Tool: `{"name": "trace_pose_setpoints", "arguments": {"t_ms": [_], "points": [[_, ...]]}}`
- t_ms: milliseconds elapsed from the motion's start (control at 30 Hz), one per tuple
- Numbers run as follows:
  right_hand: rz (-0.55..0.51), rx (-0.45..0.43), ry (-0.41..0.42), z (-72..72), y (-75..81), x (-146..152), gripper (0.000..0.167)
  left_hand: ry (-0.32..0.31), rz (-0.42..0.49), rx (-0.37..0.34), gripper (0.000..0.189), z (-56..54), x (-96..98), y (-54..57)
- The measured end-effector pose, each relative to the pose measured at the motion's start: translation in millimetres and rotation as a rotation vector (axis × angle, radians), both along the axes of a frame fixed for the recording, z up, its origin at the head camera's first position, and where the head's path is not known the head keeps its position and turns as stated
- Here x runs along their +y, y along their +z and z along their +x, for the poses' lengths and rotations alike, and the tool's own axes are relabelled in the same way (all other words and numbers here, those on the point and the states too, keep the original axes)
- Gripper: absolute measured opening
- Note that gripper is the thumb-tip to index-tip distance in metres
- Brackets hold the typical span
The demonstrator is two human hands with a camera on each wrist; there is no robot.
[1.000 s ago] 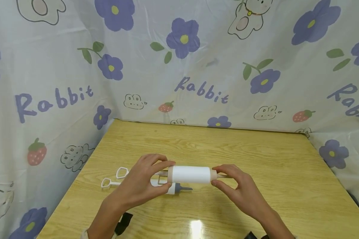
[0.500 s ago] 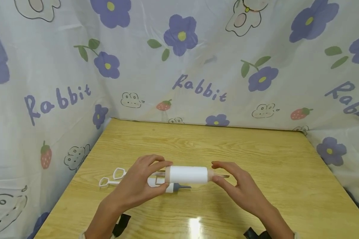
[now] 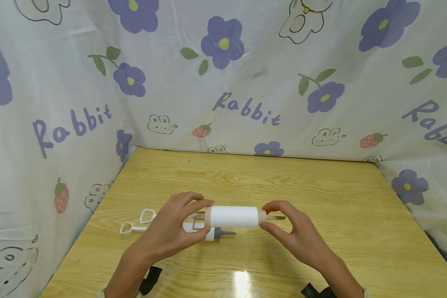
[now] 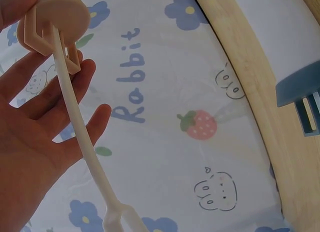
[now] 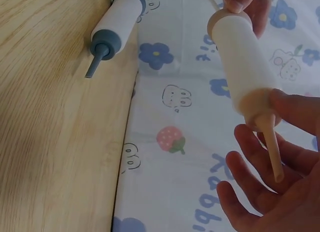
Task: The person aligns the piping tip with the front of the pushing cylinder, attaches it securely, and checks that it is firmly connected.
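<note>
Between my hands, held level above the table, is a syringe (image 3: 234, 216) with a white barrel and beige end caps. My left hand (image 3: 171, 229) grips its beige flanged cap (image 4: 65, 22) between thumb and fingers. Out of that cap runs a pale plunger rod (image 4: 75, 107), partly behind the left hand in the head view. My right hand (image 3: 299, 231) pinches the beige nozzle cap (image 5: 257, 112) at the opposite end. Past the right fingers sticks the thin beige nozzle (image 5: 272, 147). Behind the left hand, a second syringe (image 3: 210, 234) with a blue-grey cap lies on the table.
The wooden table (image 3: 320, 190) is bounded at the back and sides by a printed white cloth (image 3: 246, 82). A white ring handle (image 3: 126, 227) of the lying syringe extends left of my left hand. Black straps (image 3: 150, 279) show near the wrists.
Half a second ago my right forefinger stood off the nozzle cap; now it touches it again. The held syringe stays nearly in place, and the head view has shifted slightly.
</note>
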State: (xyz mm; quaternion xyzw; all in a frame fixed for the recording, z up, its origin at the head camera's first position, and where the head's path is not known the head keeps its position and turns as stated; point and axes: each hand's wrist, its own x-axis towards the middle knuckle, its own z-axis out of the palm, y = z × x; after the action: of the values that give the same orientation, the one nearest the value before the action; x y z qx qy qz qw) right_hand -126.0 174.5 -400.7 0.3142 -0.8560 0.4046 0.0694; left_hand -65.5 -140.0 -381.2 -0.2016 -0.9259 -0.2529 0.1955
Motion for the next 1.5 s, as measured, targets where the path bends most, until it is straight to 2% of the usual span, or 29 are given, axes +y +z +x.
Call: {"name": "trace_pose_setpoints", "arguments": {"t_ms": [133, 433, 667, 833, 1133, 1367, 1500], "points": [[-0.004, 0.002, -0.011, -0.3, -0.2, -0.4, 0.022, -0.007, 0.002, -0.007, 0.051, -0.3, 0.2, 0.8], [0.007, -0.032, -0.003, -0.9, 0.5, 2.3, 0.049, -0.017, 0.009, -0.013, 0.05, -2.2, -1.1, 2.4], [0.02, -0.012, 0.006, -2.2, -0.5, 1.7, 0.034, -0.026, -0.002, -0.007, 0.051, -3.4, 0.4, 2.8], [0.014, -0.027, 0.004, -3.5, -1.2, 2.4, 0.027, -0.027, -0.012, 0.002, 0.05, -4.8, 1.0, 3.1], [0.006, -0.022, 0.044, -4.5, -1.3, 2.4, 0.047, -0.015, -0.005, 0.004, 0.05, -3.8, -1.8, 2.4], [0.016, 0.001, 0.053, -4.8, -1.3, -1.1, 0.039, -0.009, -0.005, -0.001, 0.051, -2.8, -2.0, 1.7], [-0.013, 0.02, 0.063, -4.5, -2.2, -1.5, 0.039, -0.015, -0.014, 0.014, 0.051, -3.2, -1.7, 0.8]]}}
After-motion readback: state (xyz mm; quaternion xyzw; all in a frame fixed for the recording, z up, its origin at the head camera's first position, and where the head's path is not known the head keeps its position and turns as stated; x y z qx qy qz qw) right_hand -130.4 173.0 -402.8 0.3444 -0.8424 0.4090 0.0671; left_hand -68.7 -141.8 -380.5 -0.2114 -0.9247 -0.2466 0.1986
